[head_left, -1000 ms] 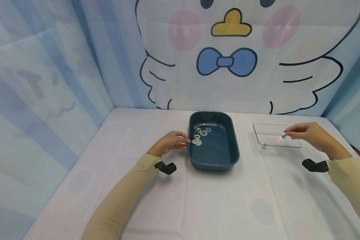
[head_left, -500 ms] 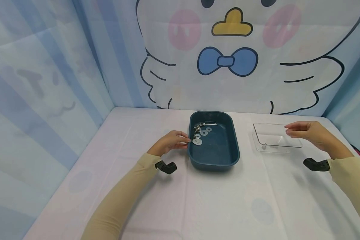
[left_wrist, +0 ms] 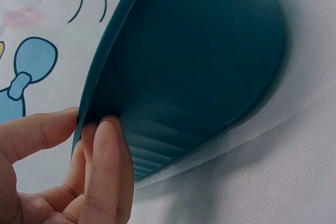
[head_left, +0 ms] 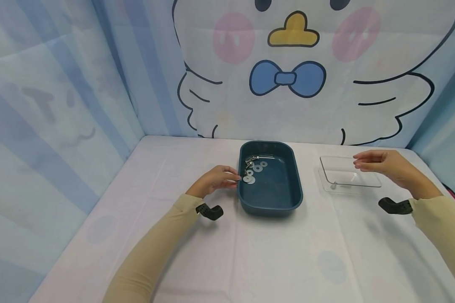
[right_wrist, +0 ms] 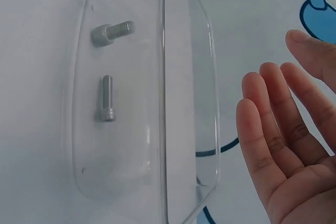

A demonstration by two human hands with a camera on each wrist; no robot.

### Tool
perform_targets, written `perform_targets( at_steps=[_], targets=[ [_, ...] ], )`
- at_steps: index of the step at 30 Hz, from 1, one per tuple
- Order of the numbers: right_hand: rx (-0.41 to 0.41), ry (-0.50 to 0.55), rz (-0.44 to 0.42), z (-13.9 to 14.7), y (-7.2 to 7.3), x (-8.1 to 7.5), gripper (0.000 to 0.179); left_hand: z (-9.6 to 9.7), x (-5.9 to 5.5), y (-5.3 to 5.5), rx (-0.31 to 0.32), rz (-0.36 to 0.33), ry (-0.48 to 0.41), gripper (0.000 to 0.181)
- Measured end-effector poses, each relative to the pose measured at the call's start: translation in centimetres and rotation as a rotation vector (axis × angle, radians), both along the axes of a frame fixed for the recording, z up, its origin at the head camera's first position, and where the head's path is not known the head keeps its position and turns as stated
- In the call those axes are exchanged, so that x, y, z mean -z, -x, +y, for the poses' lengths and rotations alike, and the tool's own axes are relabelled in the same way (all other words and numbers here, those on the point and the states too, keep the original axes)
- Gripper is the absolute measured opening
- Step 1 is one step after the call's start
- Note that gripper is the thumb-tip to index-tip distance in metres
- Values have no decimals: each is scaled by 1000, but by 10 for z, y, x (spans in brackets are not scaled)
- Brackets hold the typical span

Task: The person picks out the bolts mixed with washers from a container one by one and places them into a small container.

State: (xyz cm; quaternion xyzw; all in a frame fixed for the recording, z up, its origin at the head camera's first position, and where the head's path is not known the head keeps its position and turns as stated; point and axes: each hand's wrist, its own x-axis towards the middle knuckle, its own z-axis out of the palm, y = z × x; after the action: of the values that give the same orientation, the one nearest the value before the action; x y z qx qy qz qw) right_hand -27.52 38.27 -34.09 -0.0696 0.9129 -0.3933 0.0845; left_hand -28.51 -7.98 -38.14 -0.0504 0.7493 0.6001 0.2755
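My left hand [head_left: 215, 181] pinches the left rim of a deep teal tray [head_left: 278, 185], thumb on one side of the wall and fingers on the other in the left wrist view. Silvery flat washers [head_left: 258, 168] and several metal screws [head_left: 251, 159] lie toward the tray's left side. Over the right part of a clear plastic box [head_left: 350, 184], my right hand [head_left: 392, 168] hovers with nothing between its fingers. Inside that box, the right wrist view shows two socket-head bolts, one threaded bolt [right_wrist: 113, 32] and one bolt [right_wrist: 107, 98] lying parallel to the rim.
A pale cloth [head_left: 284, 256] covers the table. Behind it hangs a curtain [head_left: 288, 113] with a cartoon bird print, and a blue side curtain [head_left: 60, 126] closes off the left. Each wrist bears a black strap mount, such as the left strap [head_left: 209, 211].
One second ago my right hand pinched a small metal bolt over the clear box; it has let go and shifted slightly up and left. My left hand stays on the tray rim.
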Motion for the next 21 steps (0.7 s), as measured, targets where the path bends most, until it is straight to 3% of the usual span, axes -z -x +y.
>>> perform_targets(
  at_steps=[9, 21],
  targets=[
    [-40, 7, 25, -16, 1, -14, 31, 0, 1, -1, 0, 6, -2, 26],
    [-81, -40, 34, -54, 0, -39, 46, -2, 1, -1, 10, 12, -7, 27]
  ],
)
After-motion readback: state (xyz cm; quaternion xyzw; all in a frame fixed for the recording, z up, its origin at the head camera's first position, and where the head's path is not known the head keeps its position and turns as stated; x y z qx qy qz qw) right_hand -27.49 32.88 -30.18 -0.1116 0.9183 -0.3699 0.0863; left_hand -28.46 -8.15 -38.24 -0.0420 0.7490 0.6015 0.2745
